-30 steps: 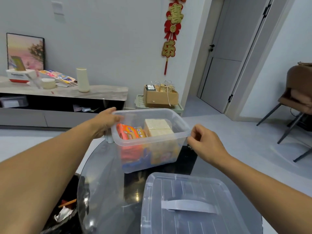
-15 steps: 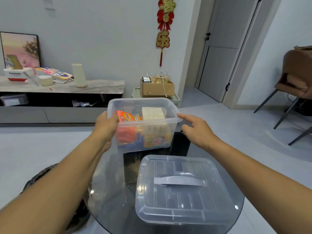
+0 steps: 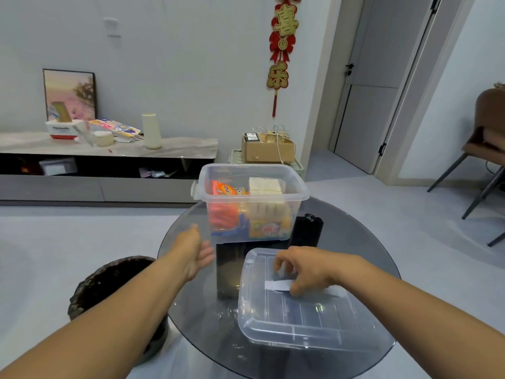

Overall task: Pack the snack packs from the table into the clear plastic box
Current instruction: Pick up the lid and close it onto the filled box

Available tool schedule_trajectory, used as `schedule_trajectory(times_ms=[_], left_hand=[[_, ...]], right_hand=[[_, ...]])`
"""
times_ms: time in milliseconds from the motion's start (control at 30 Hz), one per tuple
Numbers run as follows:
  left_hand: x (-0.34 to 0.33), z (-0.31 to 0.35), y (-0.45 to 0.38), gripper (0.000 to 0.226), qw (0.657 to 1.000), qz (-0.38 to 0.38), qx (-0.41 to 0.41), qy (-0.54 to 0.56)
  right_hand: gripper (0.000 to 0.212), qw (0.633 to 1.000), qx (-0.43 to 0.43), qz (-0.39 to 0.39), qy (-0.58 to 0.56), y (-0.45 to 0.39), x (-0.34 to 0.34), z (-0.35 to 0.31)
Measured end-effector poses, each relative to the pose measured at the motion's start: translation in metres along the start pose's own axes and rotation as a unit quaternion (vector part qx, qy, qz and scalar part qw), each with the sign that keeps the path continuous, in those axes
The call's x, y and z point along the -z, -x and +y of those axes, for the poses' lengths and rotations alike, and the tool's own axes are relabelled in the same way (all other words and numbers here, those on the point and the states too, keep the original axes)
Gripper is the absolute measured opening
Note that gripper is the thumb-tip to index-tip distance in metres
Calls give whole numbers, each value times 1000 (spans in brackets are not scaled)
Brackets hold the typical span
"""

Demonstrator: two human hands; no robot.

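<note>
The clear plastic box (image 3: 252,199) stands on the far half of the round glass table (image 3: 358,242). Inside it are an orange snack pack (image 3: 222,188), a cream pack (image 3: 266,185) and a yellow pack (image 3: 269,228) low at the front. My left hand (image 3: 195,251) hovers open just left of the box's base, not touching it. The box's clear lid (image 3: 300,321) lies flat on the near half of the table. My right hand (image 3: 303,269) rests on top of it, fingers curled around its grey handle.
A black block (image 3: 307,228) sits under the glass behind the box. A dark round bin (image 3: 109,280) stands on the floor to the left. A low cabinet (image 3: 109,151) runs along the back wall, and a brown chair (image 3: 489,138) is at the right.
Both hands have let go of the box, which now rests on the table. My left hand dropped away open. My right hand came back and closed on the lid's handle.
</note>
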State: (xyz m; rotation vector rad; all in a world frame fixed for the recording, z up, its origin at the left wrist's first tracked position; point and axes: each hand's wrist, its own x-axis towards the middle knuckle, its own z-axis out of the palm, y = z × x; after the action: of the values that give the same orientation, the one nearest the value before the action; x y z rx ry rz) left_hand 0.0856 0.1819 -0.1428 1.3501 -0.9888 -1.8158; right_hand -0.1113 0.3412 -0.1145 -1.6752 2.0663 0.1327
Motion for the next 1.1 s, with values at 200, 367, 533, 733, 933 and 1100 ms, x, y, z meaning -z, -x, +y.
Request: schedule_trajectory(times_ms=[200,367,533,733,933,1100], left_hand=[[1,-23,19,40,974,-136,9,-183],[13,-10,47,44,919,-291,-4,-267],[15,32,67,33,925,-288,-148,-198],[-5,104,46,30,926,-178,-297,-152],[-16,129,-2,15,923,-106,-323,-178],[-16,131,-33,28,929,-120,-297,-186]], right_hand=[[35,999,-18,-14,-31,4,-2,-9],[27,997,25,74,0,42,11,-29],[33,975,58,193,91,74,61,-59],[37,954,83,283,50,25,145,-67],[34,956,101,274,12,-47,180,-67],[33,964,93,247,-3,-96,191,-63]])
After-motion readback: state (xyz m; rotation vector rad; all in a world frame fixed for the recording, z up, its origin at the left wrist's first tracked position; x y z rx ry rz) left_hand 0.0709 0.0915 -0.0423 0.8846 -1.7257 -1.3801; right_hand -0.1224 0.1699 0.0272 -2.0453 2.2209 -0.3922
